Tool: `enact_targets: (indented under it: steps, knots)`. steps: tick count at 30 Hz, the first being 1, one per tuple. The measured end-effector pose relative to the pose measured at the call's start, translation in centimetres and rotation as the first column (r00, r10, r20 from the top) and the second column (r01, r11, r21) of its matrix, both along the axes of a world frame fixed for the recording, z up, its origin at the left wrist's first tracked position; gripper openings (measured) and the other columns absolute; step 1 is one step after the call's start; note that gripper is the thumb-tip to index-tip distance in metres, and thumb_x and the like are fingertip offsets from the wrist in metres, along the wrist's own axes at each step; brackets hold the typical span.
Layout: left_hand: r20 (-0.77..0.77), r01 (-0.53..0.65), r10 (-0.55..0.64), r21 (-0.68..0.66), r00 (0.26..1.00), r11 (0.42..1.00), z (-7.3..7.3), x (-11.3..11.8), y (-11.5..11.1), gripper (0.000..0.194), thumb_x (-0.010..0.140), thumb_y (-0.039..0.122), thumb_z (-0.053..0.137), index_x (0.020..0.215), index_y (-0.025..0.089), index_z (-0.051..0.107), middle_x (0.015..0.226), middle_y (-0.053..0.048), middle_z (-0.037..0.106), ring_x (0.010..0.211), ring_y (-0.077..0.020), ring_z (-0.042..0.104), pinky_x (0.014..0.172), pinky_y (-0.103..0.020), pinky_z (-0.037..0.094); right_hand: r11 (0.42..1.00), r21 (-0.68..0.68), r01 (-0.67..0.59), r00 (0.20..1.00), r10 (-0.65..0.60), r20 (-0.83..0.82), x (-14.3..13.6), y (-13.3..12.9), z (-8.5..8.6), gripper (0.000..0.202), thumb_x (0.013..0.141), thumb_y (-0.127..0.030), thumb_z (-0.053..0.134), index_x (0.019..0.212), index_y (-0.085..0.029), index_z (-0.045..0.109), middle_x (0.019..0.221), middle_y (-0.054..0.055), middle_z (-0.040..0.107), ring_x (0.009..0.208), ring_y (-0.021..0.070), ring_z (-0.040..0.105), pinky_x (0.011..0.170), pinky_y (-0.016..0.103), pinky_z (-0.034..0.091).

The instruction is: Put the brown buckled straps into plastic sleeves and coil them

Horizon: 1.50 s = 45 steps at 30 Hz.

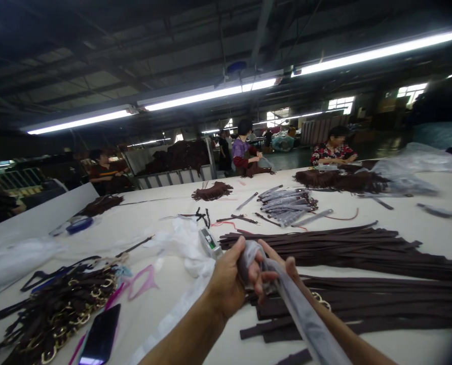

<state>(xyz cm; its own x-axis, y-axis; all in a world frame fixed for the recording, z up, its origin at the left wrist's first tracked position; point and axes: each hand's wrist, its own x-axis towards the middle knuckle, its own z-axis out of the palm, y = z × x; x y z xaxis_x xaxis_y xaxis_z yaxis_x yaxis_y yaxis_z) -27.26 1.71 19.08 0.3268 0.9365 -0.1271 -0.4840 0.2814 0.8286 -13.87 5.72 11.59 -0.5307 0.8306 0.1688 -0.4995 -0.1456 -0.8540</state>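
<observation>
My left hand [228, 281] is closed around the bunched upper end of a long, translucent plastic sleeve [300, 306]. Its thumb points up and its fingers curl over the plastic. From there the sleeve runs down to the lower right, across my right forearm. Close behind it is my right hand [287, 268], thumb and one finger stretched apart beside the plastic; its other fingers are hidden. Beyond my hands lie dark brown straps [325, 248] in long rows, with another bundle of straps [385, 304] nearer on the right.
A tape dispenser [210, 243] stands just past my left hand. Plastic-wrapped straps [287, 203] are piled farther back. At left lie straps with gold rings [59, 314], a phone [100, 334] and white plastic film [184, 243]. Co-workers [245, 149] are across the table.
</observation>
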Motion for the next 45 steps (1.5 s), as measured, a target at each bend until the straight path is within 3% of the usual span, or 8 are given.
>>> enact_targets:
  steps: [6,13,18,24,31,34,37,45]
  knots:
    - [0.269,-0.203,0.216,-0.077,0.938,0.976,1.0,-2.3,1.8,0.046,0.093,0.037,0.027,0.072,0.010,0.058,0.042,0.004,0.046,0.038,-0.0088,0.045,0.079,-0.038,0.050,0.960,0.215,0.182,0.909,-0.248,0.335,-1.2,-3.6,-4.2,0.096,0.076,-0.059,0.052,0.141,-0.024,-0.011,0.073,0.001,0.062,0.051,0.0160,0.056,0.054,0.033,0.047]
    - [0.242,-0.421,0.389,0.095,0.889,0.902,-0.7,-3.3,3.6,0.043,0.089,0.042,0.033,0.080,0.011,0.061,0.053,0.000,0.055,0.053,-0.0134,0.057,0.084,-0.035,0.044,0.994,0.064,-0.083,0.804,0.029,0.594,-0.7,-5.6,-6.7,0.043,0.082,-0.055,0.043,0.091,-0.014,0.052,0.052,-0.004,0.051,0.035,0.0073,0.044,0.034,0.018,0.033]
    - [-0.215,-0.172,0.309,0.489,0.926,0.855,-4.6,-4.0,3.0,0.063,0.079,0.066,0.031,0.094,0.013,0.060,0.077,-0.010,0.063,0.081,-0.0238,0.058,0.083,-0.033,0.040,0.999,-0.005,-0.034,0.850,0.031,0.525,1.4,-7.6,-2.6,0.054,0.083,-0.049,0.048,0.126,-0.019,0.035,0.057,-0.004,0.057,0.036,0.0065,0.050,0.036,0.015,0.036]
    - [-0.703,0.353,0.248,0.591,0.667,0.725,-7.5,-2.1,0.1,0.040,0.077,0.056,0.047,0.084,0.018,0.057,0.077,-0.008,0.059,0.070,-0.0203,0.050,0.066,-0.030,0.037,0.937,-0.343,0.070,0.993,-0.034,0.111,3.4,-4.4,3.8,0.037,0.075,-0.038,0.063,0.106,-0.020,0.055,0.052,-0.006,0.055,0.026,0.0034,0.040,0.029,0.015,0.038]
    - [-0.604,0.084,0.135,0.321,0.785,0.943,-10.4,1.4,-0.8,0.061,0.080,0.068,0.021,0.064,0.017,0.051,0.040,0.001,0.044,0.032,-0.0111,0.039,0.035,-0.024,0.024,0.950,-0.272,0.156,0.975,-0.193,-0.112,0.7,-1.6,3.7,0.060,0.082,-0.058,0.041,0.130,-0.022,0.034,0.114,0.014,0.060,0.106,0.0246,0.057,0.066,0.032,0.053]
    - [-0.519,0.084,0.035,0.204,0.854,0.975,-9.7,0.6,-0.9,0.065,0.078,0.068,0.029,0.057,0.012,0.055,0.037,0.001,0.044,0.032,-0.0085,0.039,0.039,-0.021,0.033,0.975,0.066,0.214,0.963,-0.222,0.153,0.5,-0.7,1.5,0.074,0.079,-0.065,0.039,0.139,-0.026,0.020,0.108,0.013,0.063,0.099,0.0267,0.059,0.059,0.031,0.050]
    - [-0.344,0.070,-0.024,0.121,0.938,0.990,-7.3,-0.6,-1.1,0.063,0.077,0.066,0.035,0.054,0.010,0.055,0.030,0.001,0.040,0.031,-0.0108,0.044,0.038,-0.020,0.035,0.924,0.372,0.082,0.909,-0.223,0.353,0.3,-1.1,-1.3,0.057,0.079,-0.063,0.044,0.114,-0.020,0.056,0.090,0.010,0.067,0.082,0.0242,0.061,0.070,0.034,0.048]
    - [0.094,-0.044,0.053,-0.090,0.994,0.995,0.0,-3.3,0.0,0.054,0.092,0.044,0.022,0.066,0.011,0.054,0.030,0.007,0.035,0.025,-0.0063,0.040,0.050,-0.022,0.048,0.960,0.049,0.275,0.918,-0.277,0.283,-2.4,-6.4,-7.0,0.033,0.086,-0.050,0.042,0.095,-0.018,0.041,0.070,0.000,0.060,0.039,0.0067,0.050,0.037,0.017,0.036]
